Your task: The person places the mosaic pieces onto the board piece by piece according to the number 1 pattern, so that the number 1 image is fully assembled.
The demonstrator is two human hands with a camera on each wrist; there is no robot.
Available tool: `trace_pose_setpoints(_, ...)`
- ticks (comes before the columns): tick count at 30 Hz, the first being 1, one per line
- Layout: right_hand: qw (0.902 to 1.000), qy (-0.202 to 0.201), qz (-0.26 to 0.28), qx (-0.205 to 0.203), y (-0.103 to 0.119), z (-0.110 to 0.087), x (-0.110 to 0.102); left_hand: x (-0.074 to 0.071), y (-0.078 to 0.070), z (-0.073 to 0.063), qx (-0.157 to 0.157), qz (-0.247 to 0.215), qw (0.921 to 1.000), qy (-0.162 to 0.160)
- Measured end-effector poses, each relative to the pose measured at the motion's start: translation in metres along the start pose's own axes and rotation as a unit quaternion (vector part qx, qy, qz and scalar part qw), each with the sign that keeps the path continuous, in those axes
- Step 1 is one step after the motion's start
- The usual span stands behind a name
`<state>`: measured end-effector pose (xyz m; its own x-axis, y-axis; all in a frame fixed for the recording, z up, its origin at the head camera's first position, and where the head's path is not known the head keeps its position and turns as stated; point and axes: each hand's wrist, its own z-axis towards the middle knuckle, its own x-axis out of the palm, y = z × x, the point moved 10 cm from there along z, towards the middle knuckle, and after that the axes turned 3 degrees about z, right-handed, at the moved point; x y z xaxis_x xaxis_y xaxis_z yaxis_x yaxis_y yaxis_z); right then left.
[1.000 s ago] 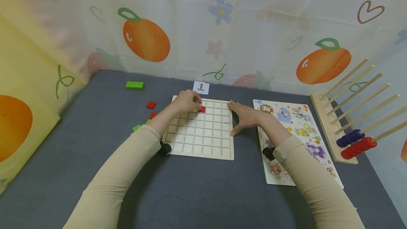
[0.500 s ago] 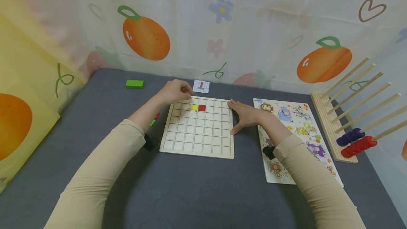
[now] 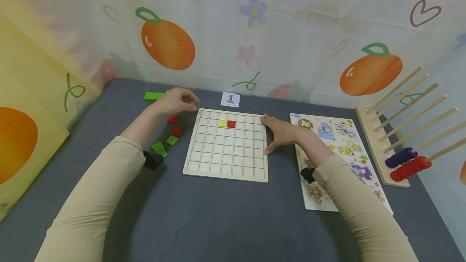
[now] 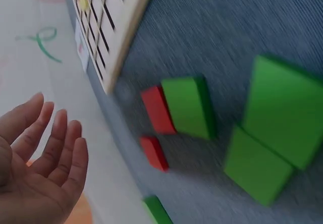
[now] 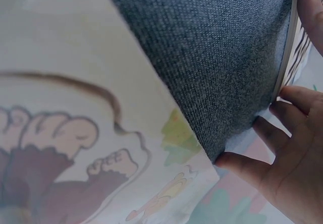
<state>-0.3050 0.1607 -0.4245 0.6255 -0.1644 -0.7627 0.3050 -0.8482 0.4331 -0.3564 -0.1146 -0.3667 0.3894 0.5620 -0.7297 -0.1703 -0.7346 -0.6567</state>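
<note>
Two tiles (image 3: pixel 231 124) lie on one board (image 3: pixel 223 149); left hand (image 3: pixel 177 99) relaxed and empty, right hand (image 3: pixel 281 133) spread, touching the board's edge.

One left hand (image 3: pixel 177 100) and one right hand (image 3: pixel 281 133) showed, with one grid board (image 3: pixel 227 148), one yellow piece (image 3: pixel 222 123), three red tiles (image 3: pixel 231 124), three green tiles (image 3: pixel 172 140) and one green block (image 3: pixel 153 96). There were also one small card (image 3: pixel 230 99), one animal puzzle (image 3: pixel 338 137) and one rack (image 3: pixel 372 136) with seven pegs (image 3: pixel 413 119) and two stacks of rings (image 3: pixel 411 169).
</note>
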Motion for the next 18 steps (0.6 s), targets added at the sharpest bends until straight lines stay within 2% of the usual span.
trace_pose_setpoints(6,1.0000,0.000,-0.005,0.004,0.000,0.000,0.000,-0.006,0.024,-0.009,-0.006,0.001,0.9994,0.033)
trace_pose_setpoints(12,1.0000,0.000,-0.003,0.002,0.000,0.000,-0.001,-0.015,0.049,-0.014,-0.019,0.012,0.9993,0.031)
trace_pose_setpoints(18,1.0000,0.002,-0.001,0.000,0.001,0.000,0.000,-0.018,0.065,-0.019,-0.027,0.030,0.9986,0.033)
